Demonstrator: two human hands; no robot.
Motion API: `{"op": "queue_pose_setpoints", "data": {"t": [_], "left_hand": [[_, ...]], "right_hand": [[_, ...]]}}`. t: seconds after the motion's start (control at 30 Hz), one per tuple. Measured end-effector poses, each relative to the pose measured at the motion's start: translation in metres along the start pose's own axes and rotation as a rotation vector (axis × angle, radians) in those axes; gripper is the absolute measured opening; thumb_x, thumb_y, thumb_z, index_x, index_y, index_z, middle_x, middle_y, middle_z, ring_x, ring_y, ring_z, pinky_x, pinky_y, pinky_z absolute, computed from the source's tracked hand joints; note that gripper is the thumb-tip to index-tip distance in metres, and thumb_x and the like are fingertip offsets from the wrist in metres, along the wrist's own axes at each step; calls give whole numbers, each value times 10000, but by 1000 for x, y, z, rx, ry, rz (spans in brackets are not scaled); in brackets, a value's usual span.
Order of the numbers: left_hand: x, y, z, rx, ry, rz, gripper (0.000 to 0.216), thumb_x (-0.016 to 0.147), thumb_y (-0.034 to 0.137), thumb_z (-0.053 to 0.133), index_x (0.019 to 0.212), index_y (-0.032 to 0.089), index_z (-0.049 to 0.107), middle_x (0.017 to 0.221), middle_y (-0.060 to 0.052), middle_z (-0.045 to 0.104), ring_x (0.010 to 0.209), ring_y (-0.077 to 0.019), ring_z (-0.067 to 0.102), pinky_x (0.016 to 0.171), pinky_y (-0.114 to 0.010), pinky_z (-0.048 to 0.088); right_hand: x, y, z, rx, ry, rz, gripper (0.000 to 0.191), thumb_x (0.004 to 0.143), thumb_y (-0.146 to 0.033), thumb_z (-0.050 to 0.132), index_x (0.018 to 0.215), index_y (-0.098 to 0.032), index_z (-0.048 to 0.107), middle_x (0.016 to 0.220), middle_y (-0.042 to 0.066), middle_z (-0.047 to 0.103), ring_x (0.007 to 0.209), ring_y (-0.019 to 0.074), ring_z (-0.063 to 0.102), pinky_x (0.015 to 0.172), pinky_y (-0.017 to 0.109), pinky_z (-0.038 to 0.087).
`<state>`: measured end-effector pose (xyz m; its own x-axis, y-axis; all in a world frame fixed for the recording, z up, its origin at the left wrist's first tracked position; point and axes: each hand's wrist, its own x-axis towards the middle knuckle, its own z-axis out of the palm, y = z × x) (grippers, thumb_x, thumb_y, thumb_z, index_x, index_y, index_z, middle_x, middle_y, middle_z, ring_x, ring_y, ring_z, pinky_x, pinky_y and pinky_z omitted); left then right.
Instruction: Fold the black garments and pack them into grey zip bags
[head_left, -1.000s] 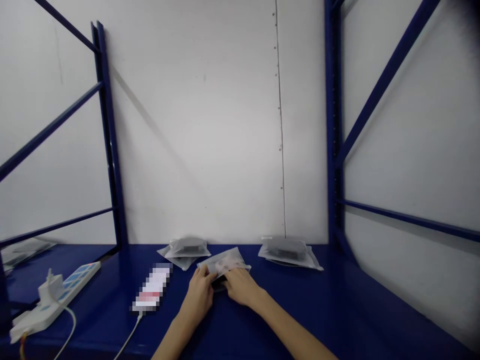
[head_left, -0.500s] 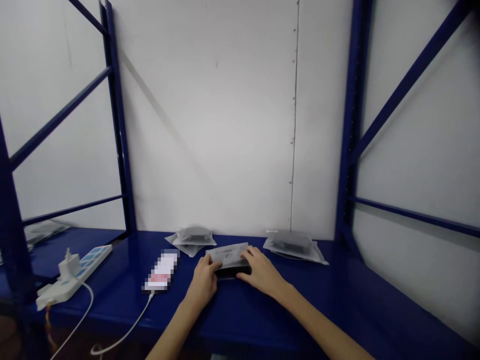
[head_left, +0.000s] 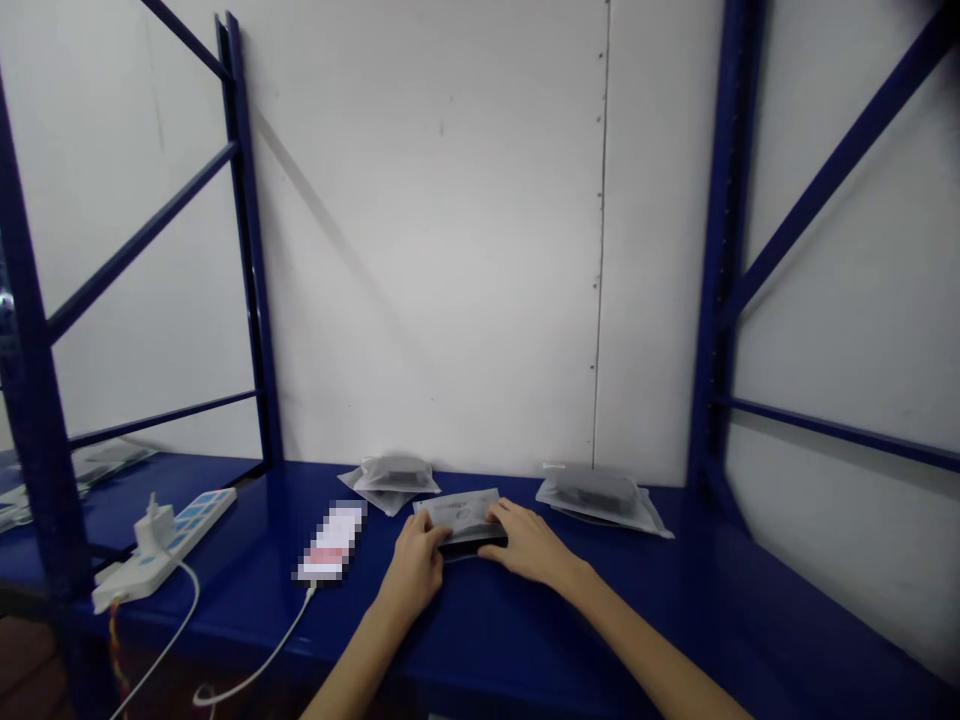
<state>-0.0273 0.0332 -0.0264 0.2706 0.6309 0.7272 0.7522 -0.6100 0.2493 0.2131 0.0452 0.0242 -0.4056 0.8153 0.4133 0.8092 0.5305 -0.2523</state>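
A frosted plastic bag with a dark flat item inside lies on the blue shelf in front of me. My left hand grips its left end with curled fingers. My right hand rests on its right end, fingers bent over the bag's edge. Both hands press the bag down on the shelf.
Two more bagged dark items lie against the wall, one at the left and one at the right. A phone on a white cable lies left of my hands. A white power strip with a plug sits far left. Blue rack posts stand on both sides.
The bag was half lifted and crumpled a second ago; it now lies flat under both hands. My view has shifted back and to the left.
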Motion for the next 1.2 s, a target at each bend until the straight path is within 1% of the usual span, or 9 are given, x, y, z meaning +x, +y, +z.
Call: {"op": "queue_pose_setpoints", "data": {"t": [0.17,0.3,0.43,0.57,0.77,0.9,0.97,1.07,1.2], "left_hand": [[0,1,0,-3,7,2,533,748,-79,492,1126,209,734,1005,-78,586,948,-216,595,843,-339,544],[0,-1,0,-4,-7,1,505,785,-70,470,1122,210,721,988,-75,587,943,-212,599,834,-327,534],[0,-2,-2,-2,-27,-37,418,819,-17,505,1103,217,704,996,-71,597,956,-220,610,841,-334,522],[2,5,-8,3,-64,-61,353,830,11,512,1071,218,666,1005,-67,612,962,-221,619,833,-322,508],[6,12,-10,6,-108,-80,160,850,140,625,992,207,593,998,-66,624,960,-236,611,839,-330,487],[11,9,-4,18,-126,-114,287,787,-26,518,956,198,578,951,-49,635,882,-197,617,779,-287,467],[11,9,-7,-12,-117,-115,291,775,-27,525,949,196,595,922,-43,629,853,-191,613,761,-281,471],[4,8,-20,-119,-106,-91,265,781,30,587,977,199,646,985,-59,632,909,-207,625,810,-306,509],[-10,2,-43,-276,-141,-54,483,723,-48,518,1086,225,684,1132,-72,639,1031,-208,646,922,-327,539]], "right_hand": [[10,3,1,-155,24,-68,139,905,-271,681,991,-212,590,1059,65,673,946,250,674,778,330,475],[10,3,7,-302,58,-96,213,909,-115,614,1101,-192,561,1148,98,641,944,242,675,736,319,465],[1,6,7,-251,94,-125,72,949,-203,617,966,-214,548,1058,55,623,877,218,658,681,307,449],[-7,12,3,-125,125,-166,273,884,-382,737,888,-236,507,986,3,591,798,187,619,681,301,448],[-3,15,10,-126,151,-172,200,947,-239,638,831,-231,475,933,7,561,774,175,588,671,292,432],[1,13,14,-179,134,-230,135,963,-172,574,866,-228,499,979,32,582,832,193,598,697,302,446],[0,13,13,-191,137,-221,115,957,-150,560,883,-226,514,1000,43,591,848,201,600,704,309,455],[-4,15,7,-173,143,-200,89,950,-173,572,885,-225,540,974,47,605,851,213,599,735,333,476],[-9,6,-2,-128,178,-269,90,930,-271,649,998,-218,623,1119,92,660,1016,267,621,910,427,504]]}}
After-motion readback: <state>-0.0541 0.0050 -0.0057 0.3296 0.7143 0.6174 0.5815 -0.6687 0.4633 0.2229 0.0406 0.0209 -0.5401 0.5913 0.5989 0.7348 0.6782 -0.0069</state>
